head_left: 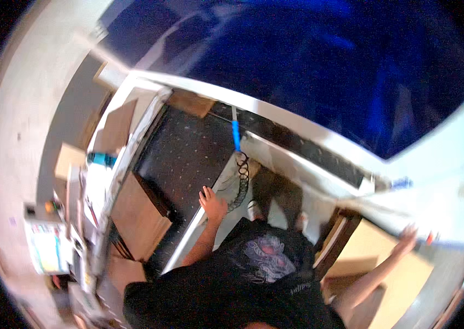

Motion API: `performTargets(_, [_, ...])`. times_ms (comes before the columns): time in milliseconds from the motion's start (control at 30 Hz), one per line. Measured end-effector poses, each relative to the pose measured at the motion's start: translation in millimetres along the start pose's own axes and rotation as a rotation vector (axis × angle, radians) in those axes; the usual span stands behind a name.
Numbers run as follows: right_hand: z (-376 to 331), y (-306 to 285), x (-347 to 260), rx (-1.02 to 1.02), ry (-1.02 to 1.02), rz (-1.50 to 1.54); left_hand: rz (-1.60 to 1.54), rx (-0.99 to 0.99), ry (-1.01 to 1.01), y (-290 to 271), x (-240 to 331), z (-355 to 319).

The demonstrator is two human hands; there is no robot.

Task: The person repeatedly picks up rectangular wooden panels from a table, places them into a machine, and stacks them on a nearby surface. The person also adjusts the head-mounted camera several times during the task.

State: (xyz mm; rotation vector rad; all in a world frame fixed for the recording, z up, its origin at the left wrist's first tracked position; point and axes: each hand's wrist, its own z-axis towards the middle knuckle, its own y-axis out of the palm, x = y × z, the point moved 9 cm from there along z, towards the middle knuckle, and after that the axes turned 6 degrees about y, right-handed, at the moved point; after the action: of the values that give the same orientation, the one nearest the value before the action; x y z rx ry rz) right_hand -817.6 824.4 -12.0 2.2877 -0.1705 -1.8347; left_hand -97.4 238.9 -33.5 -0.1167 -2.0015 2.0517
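My left hand (pixel 213 204) reaches out over the pale edge of a black speckled surface (pixel 180 140). Its fingers are stretched and nothing shows in them. Just to its right, a black coiled hose (pixel 241 186) hangs down from a slim blue handle piece (pixel 235 135). My right hand (pixel 406 239) is held out far to the right, beyond the upper edge of a large tan board (pixel 407 274). Motion smears its fingers, so their pose is unclear. A small orange thing (pixel 430 237) appears close beside it, too blurred to name.
Brown flat panels (pixel 139 219) lean at the left on the black surface. A teal tool-like thing (pixel 102 159) lies among clutter on a white bench further left. A large dark blue expanse (pixel 308 60) fills the top behind a white rim (pixel 265 108).
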Motion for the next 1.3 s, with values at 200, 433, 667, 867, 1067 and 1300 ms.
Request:
performTargets(200, [-196, 194, 258, -0.829, 0.428, 0.078, -0.071, -0.132, 0.044, -9, 25, 13])
performTargets(433, [-297, 391, 267, -0.939, 0.625, -0.566, -0.170, -0.036, 0.265, -22, 47, 38])
performTargets(667, [-343, 670, 250, -1.039, 0.019, -0.523, -0.359, 0.098, 0.394, -37, 26, 33])
performTargets(867, [-379, 734, 263, -0.973, 0.266, -0.469, -0.393, 0.069, 0.513, -42, 8, 21])
performTargets(1067, [-438, 697, 223, -1.328, 0.001, -0.780, -0.386, 0.076, 0.572, -43, -8, 4])
performTargets(1300, [-458, 483, 246, -0.996, 0.125, -0.990, -0.566, 0.082, 0.466, -51, -45, -18])
